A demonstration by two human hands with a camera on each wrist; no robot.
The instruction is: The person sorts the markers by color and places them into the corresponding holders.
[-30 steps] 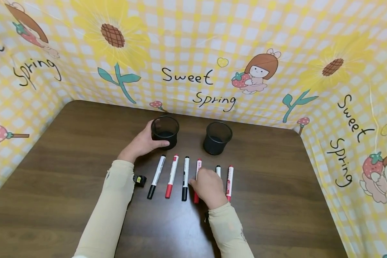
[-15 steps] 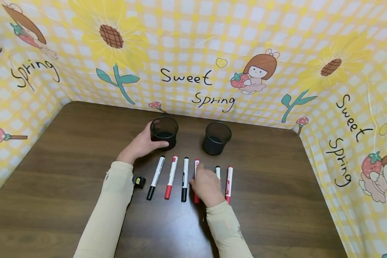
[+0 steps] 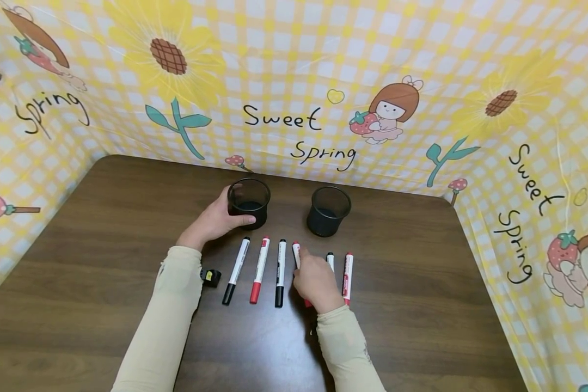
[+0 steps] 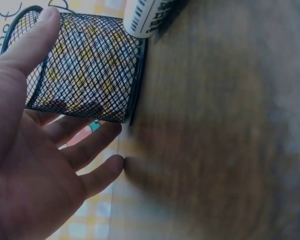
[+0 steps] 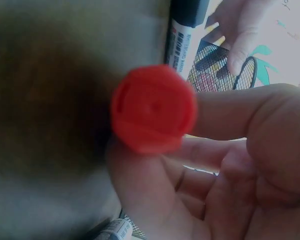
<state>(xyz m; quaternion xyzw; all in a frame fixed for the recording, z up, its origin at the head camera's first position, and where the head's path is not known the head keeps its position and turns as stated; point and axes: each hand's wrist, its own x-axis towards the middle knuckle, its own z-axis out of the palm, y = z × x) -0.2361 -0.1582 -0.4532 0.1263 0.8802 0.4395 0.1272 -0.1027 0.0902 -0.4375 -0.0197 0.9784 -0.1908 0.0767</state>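
Observation:
My left hand (image 3: pixel 214 220) holds the left black mesh pen holder (image 3: pixel 250 209), its thumb on the near side and its fingers around the far side. In the left wrist view, the thumb lies across the mesh near the rim. My right hand (image 3: pixel 317 282) pinches a red-capped whiteboard marker (image 3: pixel 296 251) between thumb and fingers. The hand covers the marker's middle, and its red cap end (image 5: pixel 154 109) faces the right wrist camera. Left of it lies a black-capped marker (image 3: pixel 280 272). Another black marker (image 3: pixel 330 258) is partly hidden behind the right hand.
A second mesh pen holder (image 3: pixel 328 211) stands upright to the right. A red marker (image 3: pixel 261 269) and a black marker (image 3: pixel 236 270) lie to the left. At the right end of the row lies another red marker (image 3: pixel 348 277). Printed cloth (image 3: pixel 284 65) walls surround the wooden table (image 3: pixel 402 326).
The red marker in my right hand has turned: its far end has swung left and its red cap end right. My left hand has stayed on the pen holder.

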